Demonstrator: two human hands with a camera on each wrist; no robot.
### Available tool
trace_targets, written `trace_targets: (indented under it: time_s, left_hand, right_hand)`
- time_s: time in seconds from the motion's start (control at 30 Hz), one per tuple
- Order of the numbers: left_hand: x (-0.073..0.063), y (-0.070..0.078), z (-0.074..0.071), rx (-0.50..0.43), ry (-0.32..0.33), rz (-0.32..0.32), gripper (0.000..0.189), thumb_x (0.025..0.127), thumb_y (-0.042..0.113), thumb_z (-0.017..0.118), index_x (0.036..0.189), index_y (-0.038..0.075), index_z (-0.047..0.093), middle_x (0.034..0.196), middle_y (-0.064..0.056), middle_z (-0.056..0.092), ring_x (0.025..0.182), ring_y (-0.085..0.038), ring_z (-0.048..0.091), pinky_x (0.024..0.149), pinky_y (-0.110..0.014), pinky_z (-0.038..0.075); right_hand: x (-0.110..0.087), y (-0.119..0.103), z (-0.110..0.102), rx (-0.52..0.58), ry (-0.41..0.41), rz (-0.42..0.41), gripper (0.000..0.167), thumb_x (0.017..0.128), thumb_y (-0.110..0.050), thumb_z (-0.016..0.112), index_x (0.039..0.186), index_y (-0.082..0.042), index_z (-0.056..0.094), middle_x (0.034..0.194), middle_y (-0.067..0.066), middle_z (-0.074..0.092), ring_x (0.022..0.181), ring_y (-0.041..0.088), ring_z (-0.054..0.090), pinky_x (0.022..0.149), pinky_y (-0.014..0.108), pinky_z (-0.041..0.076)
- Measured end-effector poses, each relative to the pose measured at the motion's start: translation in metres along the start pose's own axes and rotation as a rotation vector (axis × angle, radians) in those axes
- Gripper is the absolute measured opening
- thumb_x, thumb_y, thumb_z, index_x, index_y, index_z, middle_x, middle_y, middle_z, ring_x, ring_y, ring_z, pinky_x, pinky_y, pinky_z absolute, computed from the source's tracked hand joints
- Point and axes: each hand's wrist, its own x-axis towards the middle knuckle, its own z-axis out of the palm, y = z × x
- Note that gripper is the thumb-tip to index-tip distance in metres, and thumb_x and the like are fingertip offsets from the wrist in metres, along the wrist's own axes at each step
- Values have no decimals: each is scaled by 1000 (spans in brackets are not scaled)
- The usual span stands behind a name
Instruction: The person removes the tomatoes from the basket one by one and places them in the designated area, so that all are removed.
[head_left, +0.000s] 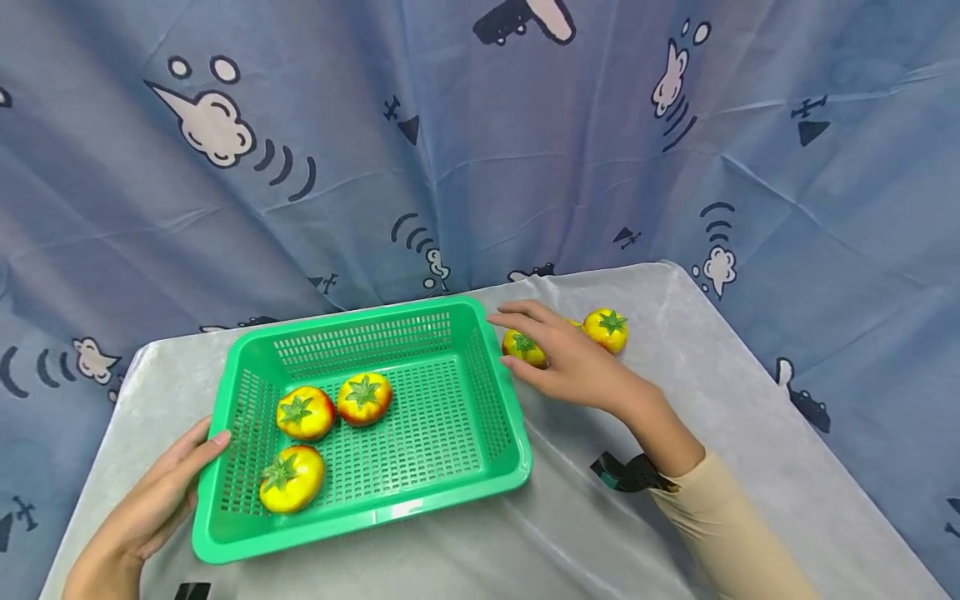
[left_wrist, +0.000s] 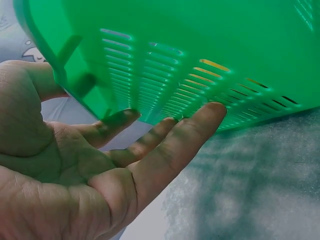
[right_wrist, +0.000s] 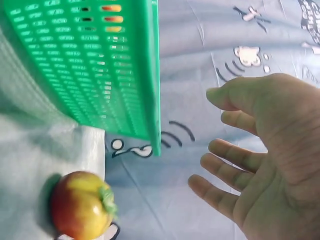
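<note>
A green plastic basket [head_left: 390,508] with slotted walls stands on the table, holding three yellow-red fruits with green leafy tops, like persimmons [head_left: 364,398]. My left hand [head_left: 161,492] holds its left side, thumb over the rim. In the left wrist view the fingers [left_wrist: 175,145] lie against the outer slotted wall. My right hand [head_left: 562,350] hovers by the basket's right edge with fingers spread and slightly bent, holding nothing. Beneath and behind it are a partly covered fruit [head_left: 522,348] and another fruit [head_left: 606,330]; a yellow sliver shows between them. The right wrist view shows one fruit [right_wrist: 82,205] beside the basket.
A pale grey cloth covers the table [head_left: 720,492]. Behind it hangs a blue curtain [head_left: 525,167] with cartoon prints. A black band [head_left: 630,473] sits around the right wrist, below a beige sleeve [head_left: 727,525].
</note>
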Motion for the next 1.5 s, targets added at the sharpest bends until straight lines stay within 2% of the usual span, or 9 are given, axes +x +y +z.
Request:
trace_targets:
  time_s: [0.27, 0.37, 0.47, 0.5, 0.6, 0.63, 0.9, 1.27, 1.5]
  left_hand:
    - [-1, -3, 1, -26, 3, -16, 66, 118, 25, 30, 166, -2, -7, 127, 21, 65, 115, -5, 70, 91, -30, 63]
    - [-1, -2, 2, -7, 13, -26, 69, 118, 26, 31, 166, -2, -9, 126, 22, 64, 115, -3, 70, 91, -29, 63]
    - [0, 1, 2, 1, 17, -33, 70, 118, 27, 31, 167, -2, -11, 126, 23, 63, 115, -3, 69, 91, -29, 63]
    - [0, 3, 1, 3, 18, -35, 71, 118, 28, 31, 167, -2, -11, 126, 23, 63, 115, -3, 69, 91, -29, 63]
    - [1, 4, 1, 8, 19, -40, 71, 118, 28, 31, 167, -1, -11, 126, 24, 62, 115, -2, 69, 91, -28, 62]
    - [1, 5, 1, 10, 20, -42, 71, 118, 29, 31, 167, -1, -11, 126, 24, 61, 115, -1, 68, 91, -27, 62]
    - [1, 5, 3, 5, 26, -60, 73, 118, 30, 32, 168, 1, -12, 126, 25, 60, 115, 0, 68, 92, -27, 62]
    - [0, 3, -1, -12, -17, -27, 71, 118, 28, 29, 167, -1, -14, 128, 24, 60, 117, -2, 68, 93, -30, 63]
    - [1, 2, 0, -8, -5, -26, 71, 118, 29, 30, 167, 0, -13, 128, 25, 59, 117, -1, 67, 93, -29, 62]
  right_hand:
    - [19, -18, 1, -36, -47, -98, 56, 102, -24, 71, 155, -16, 54, 164, 10, 44, 142, 29, 54, 111, 47, 53]
    - [25, -21, 3, -39, -76, -97, 54, 103, -24, 69, 155, -17, 54, 165, 8, 43, 114, 24, 68, 99, 42, 58]
    - [31, -25, 5, -49, -99, -90, 54, 104, -25, 68, 155, -19, 53, 164, 7, 43, 112, 23, 68, 99, 42, 58]
    - [33, -27, 5, -45, -106, -89, 54, 104, -25, 68, 155, -19, 54, 164, 6, 43, 114, 23, 69, 100, 43, 58]
    - [39, -32, 6, -42, -123, -104, 53, 103, -24, 68, 155, -18, 55, 163, 7, 45, 144, 28, 54, 114, 49, 52]
    - [41, -34, 7, -35, -129, -112, 53, 103, -24, 69, 154, -17, 55, 163, 8, 45, 146, 29, 53, 116, 50, 51]
    - [53, -51, 11, -57, -209, -173, 53, 104, -24, 69, 154, -16, 55, 160, 12, 47, 143, 28, 54, 114, 46, 53]
    - [72, -71, 19, -113, -322, -219, 53, 104, -27, 70, 154, -20, 54, 161, 8, 49, 145, 25, 53, 117, 42, 51]
    - [86, -79, 29, -111, -387, -243, 51, 104, -27, 69, 153, -19, 55, 162, 10, 47, 147, 25, 52, 119, 41, 49]
